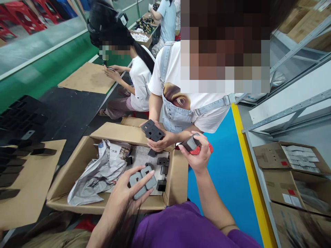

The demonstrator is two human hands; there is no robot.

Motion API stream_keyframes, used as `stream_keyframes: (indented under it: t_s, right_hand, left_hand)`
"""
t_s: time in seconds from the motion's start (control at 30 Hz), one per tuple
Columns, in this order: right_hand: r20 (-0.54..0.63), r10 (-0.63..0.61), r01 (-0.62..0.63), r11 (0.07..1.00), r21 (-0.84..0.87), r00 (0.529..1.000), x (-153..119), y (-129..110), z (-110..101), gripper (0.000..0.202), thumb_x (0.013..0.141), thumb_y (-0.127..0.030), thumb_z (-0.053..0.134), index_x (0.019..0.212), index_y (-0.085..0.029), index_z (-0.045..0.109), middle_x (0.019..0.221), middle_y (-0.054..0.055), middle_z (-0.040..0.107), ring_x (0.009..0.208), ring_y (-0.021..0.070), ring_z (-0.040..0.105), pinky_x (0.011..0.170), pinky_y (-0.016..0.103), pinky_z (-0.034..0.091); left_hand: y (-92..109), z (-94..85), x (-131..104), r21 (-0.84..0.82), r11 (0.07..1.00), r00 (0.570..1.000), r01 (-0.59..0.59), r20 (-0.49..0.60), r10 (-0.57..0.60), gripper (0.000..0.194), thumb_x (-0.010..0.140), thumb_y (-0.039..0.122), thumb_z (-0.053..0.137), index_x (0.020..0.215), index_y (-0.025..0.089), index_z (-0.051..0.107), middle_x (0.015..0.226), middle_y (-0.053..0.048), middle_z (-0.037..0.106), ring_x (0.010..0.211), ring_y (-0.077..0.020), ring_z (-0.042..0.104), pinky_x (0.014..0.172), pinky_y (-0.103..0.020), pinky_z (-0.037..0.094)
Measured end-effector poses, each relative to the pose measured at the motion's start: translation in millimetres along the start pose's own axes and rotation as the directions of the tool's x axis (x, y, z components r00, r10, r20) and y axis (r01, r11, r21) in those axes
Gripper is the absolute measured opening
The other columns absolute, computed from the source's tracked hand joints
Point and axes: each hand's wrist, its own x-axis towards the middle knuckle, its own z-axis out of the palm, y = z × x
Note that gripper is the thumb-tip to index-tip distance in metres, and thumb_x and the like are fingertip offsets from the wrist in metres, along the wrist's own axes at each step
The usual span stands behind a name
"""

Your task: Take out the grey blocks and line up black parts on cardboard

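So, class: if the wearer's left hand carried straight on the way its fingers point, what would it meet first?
Probably the loose dark parts on the box floor: the left hand, holding grey pieces, points up and right over them. Depth is unclear; it might pass above to the box's wall.

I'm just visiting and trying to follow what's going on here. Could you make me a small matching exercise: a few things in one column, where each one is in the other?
Things:
1. grey parts
2. grey block
3. stack of black plates
4. crumpled newspaper

Places:
A. in the co-worker's hand
B. lying in the cardboard box
C. in the wearer's left hand
D. in the wearer's right hand

Pairs: 1-C, 2-D, 3-A, 4-B
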Motion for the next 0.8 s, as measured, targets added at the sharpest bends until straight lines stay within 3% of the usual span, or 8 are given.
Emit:
stream_keyframes:
  t_s: [0.5,0.8]
  right_hand:
    - [-0.025,0.02,-0.021,1.0,-0.014,0.999,-3,-1,1,0.055,0.081,-0.037,0.081,0.124,-0.022,0.05,0.112,0.013,0.067,0.101,0.026,0.072,0.082,0.042,0.064]
    - [-0.043,0.04,-0.042,0.998,-0.044,0.998,-3,-1,-1,0.056,0.079,-0.037,0.083,0.122,-0.022,0.051,0.114,0.014,0.068,0.102,0.0259,0.071,0.083,0.042,0.063]
  left_hand:
    - [2,-2.9,-5,-0.01,0.999,0.999,0.043,0.003,-0.043,0.034,0.093,0.031,0.061,0.127,0.031,0.067,0.123,-0.009,0.064,0.105,-0.0241,0.071,0.087,-0.036,0.063]
    - [13,-11.0,-2,-0.045,0.989,0.988,0.143,0.059,-0.14,0.035,0.094,0.032,0.061,0.13,0.034,0.066,0.127,-0.009,0.063,0.111,-0.0247,0.069,0.094,-0.038,0.061]
